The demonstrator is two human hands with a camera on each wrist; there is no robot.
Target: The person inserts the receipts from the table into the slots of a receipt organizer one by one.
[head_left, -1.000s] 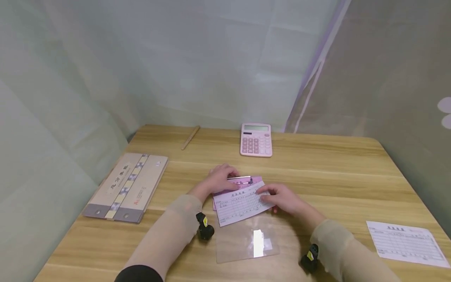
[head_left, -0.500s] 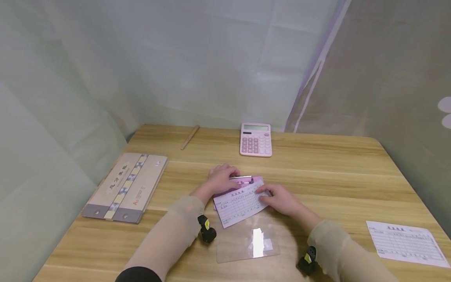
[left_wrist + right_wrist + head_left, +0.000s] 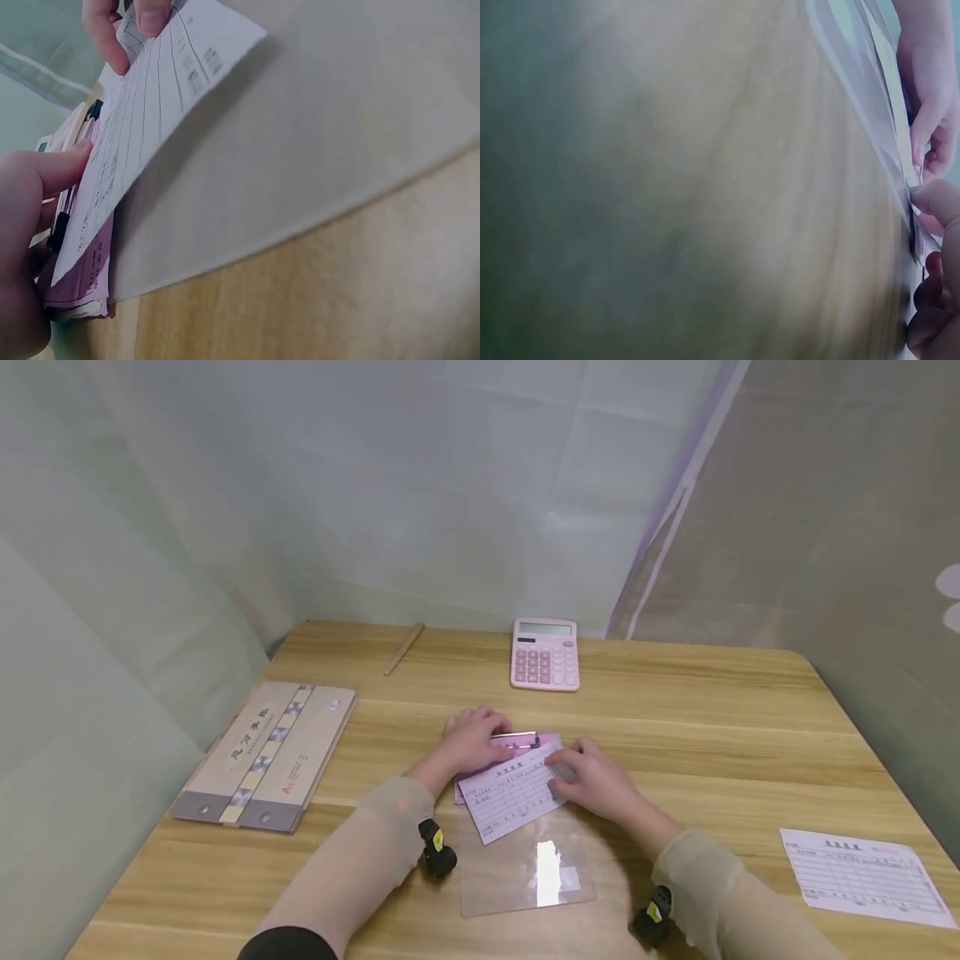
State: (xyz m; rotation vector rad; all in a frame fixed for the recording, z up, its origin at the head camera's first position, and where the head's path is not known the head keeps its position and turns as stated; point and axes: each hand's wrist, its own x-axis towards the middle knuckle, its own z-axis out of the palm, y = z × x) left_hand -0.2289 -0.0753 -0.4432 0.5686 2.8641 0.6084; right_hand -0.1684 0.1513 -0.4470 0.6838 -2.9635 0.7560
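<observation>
A clear clipboard (image 3: pixel 502 885) lies in front of me, its metal clip (image 3: pixel 517 740) at the far end over pink slips (image 3: pixel 552 739). At that clip my left hand (image 3: pixel 471 742) grips the board's top; in the left wrist view its thumb (image 3: pixel 64 169) lies along the clip beside the papers. A white printed form (image 3: pixel 513 797) slants over the pink slips, with its near edge raised off the board in the left wrist view. My right hand (image 3: pixel 596 781) pinches the form's right end between thumb and fingers.
A pink calculator (image 3: pixel 545 656) and a thin wooden stick (image 3: pixel 405 649) lie toward the back. On the left is a stack of tan ledger covers (image 3: pixel 270 756). Another printed form (image 3: pixel 866 877) lies near the right edge of the wooden table (image 3: pixel 712 727).
The white form has turned slightly and its lower left corner has shifted right. My right hand's knuckles have risen a little; my left hand stays at the clip.
</observation>
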